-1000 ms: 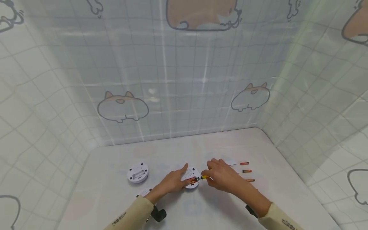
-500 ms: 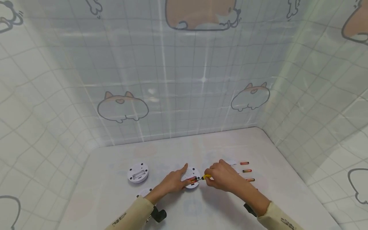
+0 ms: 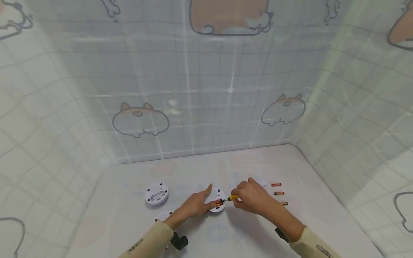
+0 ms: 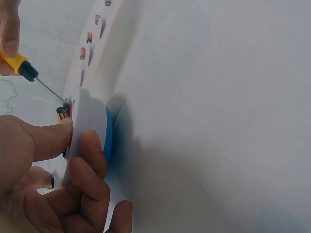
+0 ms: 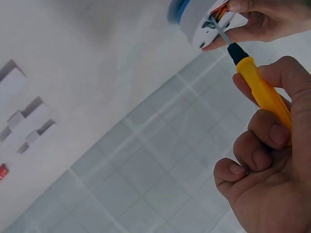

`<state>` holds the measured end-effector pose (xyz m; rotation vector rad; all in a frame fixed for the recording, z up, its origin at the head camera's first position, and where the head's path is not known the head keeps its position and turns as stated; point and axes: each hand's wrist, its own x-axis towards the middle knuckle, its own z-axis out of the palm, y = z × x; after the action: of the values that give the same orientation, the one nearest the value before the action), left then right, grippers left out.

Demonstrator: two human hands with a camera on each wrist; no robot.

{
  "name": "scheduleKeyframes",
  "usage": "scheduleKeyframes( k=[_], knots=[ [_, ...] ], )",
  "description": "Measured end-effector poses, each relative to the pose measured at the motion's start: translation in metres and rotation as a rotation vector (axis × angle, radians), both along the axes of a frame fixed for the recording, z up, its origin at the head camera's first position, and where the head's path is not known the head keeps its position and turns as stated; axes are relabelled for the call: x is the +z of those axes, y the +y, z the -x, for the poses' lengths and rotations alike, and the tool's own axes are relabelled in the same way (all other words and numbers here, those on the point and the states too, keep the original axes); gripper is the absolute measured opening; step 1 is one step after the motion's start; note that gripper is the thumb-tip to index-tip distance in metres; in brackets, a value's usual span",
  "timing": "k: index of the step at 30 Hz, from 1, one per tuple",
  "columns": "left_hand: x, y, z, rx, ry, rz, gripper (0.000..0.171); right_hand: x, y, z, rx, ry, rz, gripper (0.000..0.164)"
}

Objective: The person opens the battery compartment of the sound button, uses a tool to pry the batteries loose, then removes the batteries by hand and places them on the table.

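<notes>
Near the middle of the table, my left hand (image 3: 195, 205) grips a round white device (image 3: 213, 194) with a blue base (image 4: 109, 138). Its thumb presses on the top, beside red and black batteries (image 3: 218, 202) lying in the slot, while the other fingers curl at the rim. My right hand (image 3: 253, 195) holds a screwdriver (image 5: 265, 90) by its yellow handle, thumb and fingers around it. The metal shaft slants to the end of the battery slot, and its tip meets the metal contact there. Part of the slot is hidden under the left thumb.
To the left stands a second white round device (image 3: 156, 194), its battery slot bare. A third device (image 3: 164, 216) is partly covered by the left forearm. Loose batteries (image 3: 279, 193) lie in a column at the right, near small white pieces (image 5: 31, 119). A patterned curtain (image 3: 206, 89) surrounds the table.
My right hand has drawn slightly right with the screwdriver, and more of the yellow handle shows. The left hand stays on the device. The head view has shifted a little.
</notes>
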<state>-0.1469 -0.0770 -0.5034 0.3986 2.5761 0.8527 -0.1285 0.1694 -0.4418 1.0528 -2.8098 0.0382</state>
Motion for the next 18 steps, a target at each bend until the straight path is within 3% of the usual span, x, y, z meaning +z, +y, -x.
scheduleKeyframes(
  k=[6, 10, 18],
  knots=[
    [0.001, 0.001, 0.000, -0.004, 0.005, -0.007, 0.080, 0.002, -0.004, 0.001, 0.026, 0.024, -0.023, 0.017],
    [-0.001, 0.001, 0.001, -0.010, 0.001, -0.007, 0.081, 0.002, -0.005, 0.002, 0.016, -0.025, -0.011, 0.015],
    [0.001, 0.002, 0.001, -0.015, 0.000, -0.005, 0.081, -0.004, 0.010, 0.016, -0.109, -0.410, 0.211, 0.013]
  ],
)
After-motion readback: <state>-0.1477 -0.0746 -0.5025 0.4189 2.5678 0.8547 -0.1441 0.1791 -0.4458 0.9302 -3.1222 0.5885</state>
